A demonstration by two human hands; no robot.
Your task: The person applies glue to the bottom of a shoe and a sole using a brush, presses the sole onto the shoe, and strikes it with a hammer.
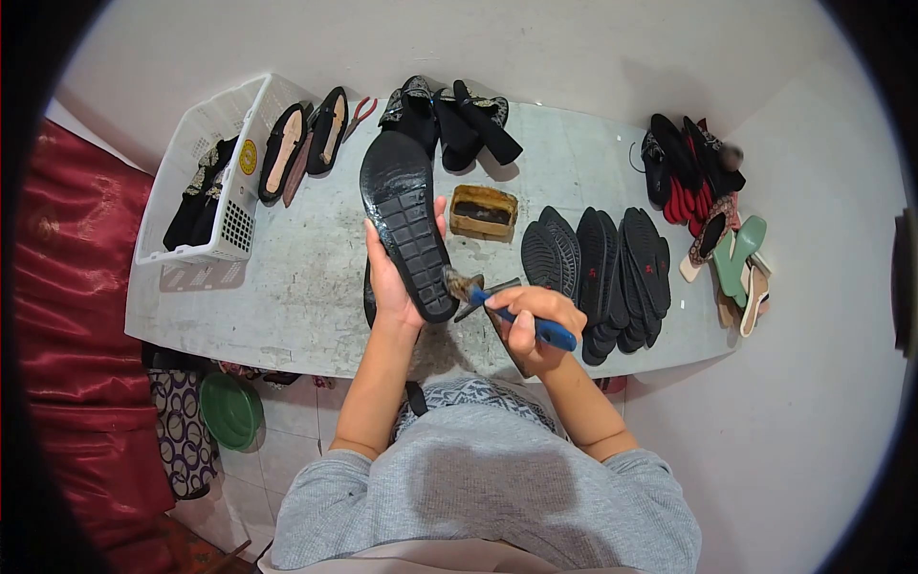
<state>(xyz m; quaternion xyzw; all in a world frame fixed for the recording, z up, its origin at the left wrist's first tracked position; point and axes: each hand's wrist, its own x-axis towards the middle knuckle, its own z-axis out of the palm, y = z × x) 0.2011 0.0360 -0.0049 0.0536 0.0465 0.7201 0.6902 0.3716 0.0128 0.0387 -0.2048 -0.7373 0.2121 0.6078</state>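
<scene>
My left hand (390, 282) grips a black shoe sole (409, 225) from below, its gridded face turned up towards me. Part of that face shines as if wet. In my right hand (537, 320) is a paintbrush (555, 334) with a blue handle, and its bristles touch the sole's edge near the lower end. Just past the sole stands a yellowish open container (483, 212) with something dark inside. Beneath my right hand lies a dark metal tool, mostly hidden. Another black piece shows partly behind my left wrist.
Stacked black soles (622, 273) lie to the right. Beyond them are black-and-red shoes (684, 167) and green sandals (736, 258). A white basket (206, 172) holding shoes stands at left, near pliers (360, 115). More black shoes (449, 124) sit at the back. A green basin (231, 411) is below.
</scene>
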